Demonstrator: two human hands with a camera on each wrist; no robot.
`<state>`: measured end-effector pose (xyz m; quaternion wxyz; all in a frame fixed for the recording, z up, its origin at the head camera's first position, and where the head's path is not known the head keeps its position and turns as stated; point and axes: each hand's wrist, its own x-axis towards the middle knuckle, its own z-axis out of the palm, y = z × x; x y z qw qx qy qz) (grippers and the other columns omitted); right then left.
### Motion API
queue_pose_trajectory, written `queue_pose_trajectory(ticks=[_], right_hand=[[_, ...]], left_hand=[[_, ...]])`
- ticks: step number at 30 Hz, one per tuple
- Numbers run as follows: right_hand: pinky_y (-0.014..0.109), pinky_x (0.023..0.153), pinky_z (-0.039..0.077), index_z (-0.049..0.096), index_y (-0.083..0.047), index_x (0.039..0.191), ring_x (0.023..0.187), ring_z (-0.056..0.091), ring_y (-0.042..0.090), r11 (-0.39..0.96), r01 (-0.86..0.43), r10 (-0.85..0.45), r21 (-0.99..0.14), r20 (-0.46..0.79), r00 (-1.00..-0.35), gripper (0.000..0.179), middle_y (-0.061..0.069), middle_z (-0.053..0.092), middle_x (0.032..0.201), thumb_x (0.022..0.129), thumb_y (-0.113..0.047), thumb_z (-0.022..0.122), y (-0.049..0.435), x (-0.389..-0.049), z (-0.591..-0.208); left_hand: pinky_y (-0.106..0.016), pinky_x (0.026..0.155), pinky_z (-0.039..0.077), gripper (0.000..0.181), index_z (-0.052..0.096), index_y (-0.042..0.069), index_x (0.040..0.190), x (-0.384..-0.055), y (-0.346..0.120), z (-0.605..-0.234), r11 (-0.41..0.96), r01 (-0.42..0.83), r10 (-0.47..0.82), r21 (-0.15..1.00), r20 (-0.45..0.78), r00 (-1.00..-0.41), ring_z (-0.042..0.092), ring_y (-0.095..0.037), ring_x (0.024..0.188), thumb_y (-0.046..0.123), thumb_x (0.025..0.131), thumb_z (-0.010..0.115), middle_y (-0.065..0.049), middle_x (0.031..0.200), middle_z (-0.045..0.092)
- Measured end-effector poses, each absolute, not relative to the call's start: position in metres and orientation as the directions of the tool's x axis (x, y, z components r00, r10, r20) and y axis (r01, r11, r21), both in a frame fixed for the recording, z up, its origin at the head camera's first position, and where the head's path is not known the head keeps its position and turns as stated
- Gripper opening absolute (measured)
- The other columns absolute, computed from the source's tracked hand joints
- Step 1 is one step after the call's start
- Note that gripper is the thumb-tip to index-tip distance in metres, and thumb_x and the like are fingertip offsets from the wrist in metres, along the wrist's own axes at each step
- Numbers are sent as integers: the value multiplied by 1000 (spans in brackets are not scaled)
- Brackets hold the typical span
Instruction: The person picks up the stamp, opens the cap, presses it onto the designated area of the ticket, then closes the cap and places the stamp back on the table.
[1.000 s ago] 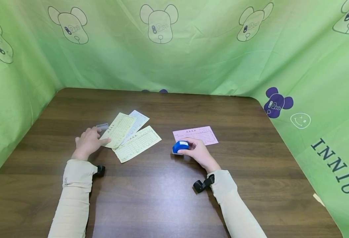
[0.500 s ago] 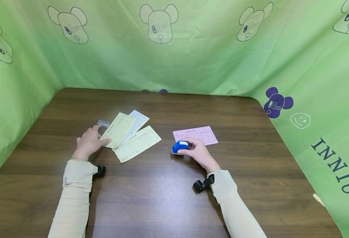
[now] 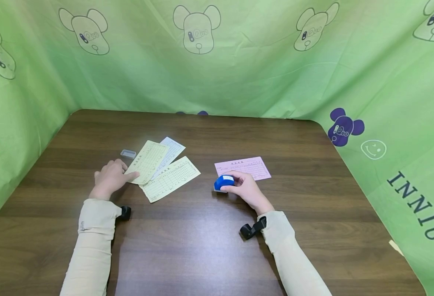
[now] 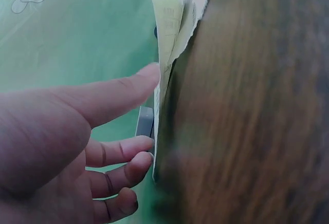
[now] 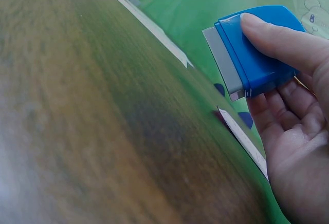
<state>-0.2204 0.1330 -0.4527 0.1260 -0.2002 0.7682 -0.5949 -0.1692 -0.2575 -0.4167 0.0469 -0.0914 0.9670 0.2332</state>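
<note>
My right hand (image 3: 246, 188) grips a blue self-inking stamp (image 3: 223, 182) between thumb and fingers, close over the table at the near edge of a pink slip (image 3: 243, 167). In the right wrist view the thumb lies on the side of the stamp (image 5: 262, 52), and its grey base faces the table. On the left, my left hand (image 3: 112, 177) rests with its thumb on the corner of a pale yellow slip (image 3: 150, 160). Its fingers bend loosely beside that slip. A small clear cap (image 3: 128, 153) lies just beyond the fingertips.
Under the upper yellow slip lie a bluish-white slip (image 3: 171, 152) and a second yellow slip (image 3: 172, 179), fanned out. The brown wooden table (image 3: 187, 246) ends at a green printed cloth (image 3: 239, 82) at the back and sides.
The left fingers have let go of the clear cap, which now lies flat on the table, and have drawn back slightly. The right hand and stamp have stayed in place.
</note>
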Motion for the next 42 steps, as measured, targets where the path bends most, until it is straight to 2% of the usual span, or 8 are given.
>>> queue_pose_trajectory(ticks=[5,14,19,24,27,32,39,42], right_hand=[[13,82,50,60,9,120,88,62,-1,211,-156,-463,-965,42,-886,43,27,62,117,81,0,74,133,-220,-452],[14,81,50,60,9,119,87,62,0,212,-158,-466,-964,42,-884,41,27,62,115,81,0,73,134,-220,-452],[13,81,50,60,9,119,87,62,-1,207,-154,-465,-966,42,-884,41,27,63,115,81,1,73,134,-220,-453],[14,82,50,60,9,120,87,63,-1,203,-154,-468,-967,42,-883,42,26,62,116,81,1,73,134,-220,-453],[14,82,50,60,9,120,88,63,0,203,-152,-469,-967,40,-882,42,26,62,116,81,0,73,134,-220,-453],[14,81,50,60,9,120,87,63,-1,211,-155,-467,-965,40,-884,42,26,62,116,81,0,74,134,-220,-453],[13,81,50,60,9,119,87,62,-1,214,-158,-467,-964,41,-883,41,26,63,115,81,0,73,134,-221,-453],[13,81,50,60,9,119,87,62,-1,214,-158,-468,-964,41,-883,41,27,63,115,81,0,73,133,-221,-453]], left_hand=[[-54,80,34,50,59,-2,102,-169,-257,-416,885,-203,-158,420,-138,-978,53,-40,93,46,89,62,-23,104,56],[-59,86,33,51,56,-5,115,-168,-255,-414,876,-192,-133,443,-161,-978,51,-44,105,39,90,63,-26,114,54],[-59,88,33,47,55,-6,116,-168,-254,-413,873,-193,-129,448,-168,-977,50,-43,104,34,92,63,-26,113,53],[-58,86,37,56,51,-8,116,-166,-255,-411,871,-204,-150,447,-155,-977,52,-44,103,40,91,62,-28,113,53],[-56,81,39,61,49,-8,111,-166,-255,-411,871,-213,-168,444,-139,-976,53,-44,99,47,89,63,-28,108,54],[-52,75,38,56,49,-5,101,-166,-256,-412,885,-215,-165,414,-153,-974,51,-39,89,47,88,64,-23,97,51],[-57,83,39,60,53,-10,120,-166,-255,-413,884,-207,-149,420,-166,-975,47,-46,102,40,89,65,-32,115,49],[-56,82,39,63,50,-12,120,-165,-256,-413,875,-212,-154,436,-165,-974,45,-46,102,39,87,67,-33,114,46]])
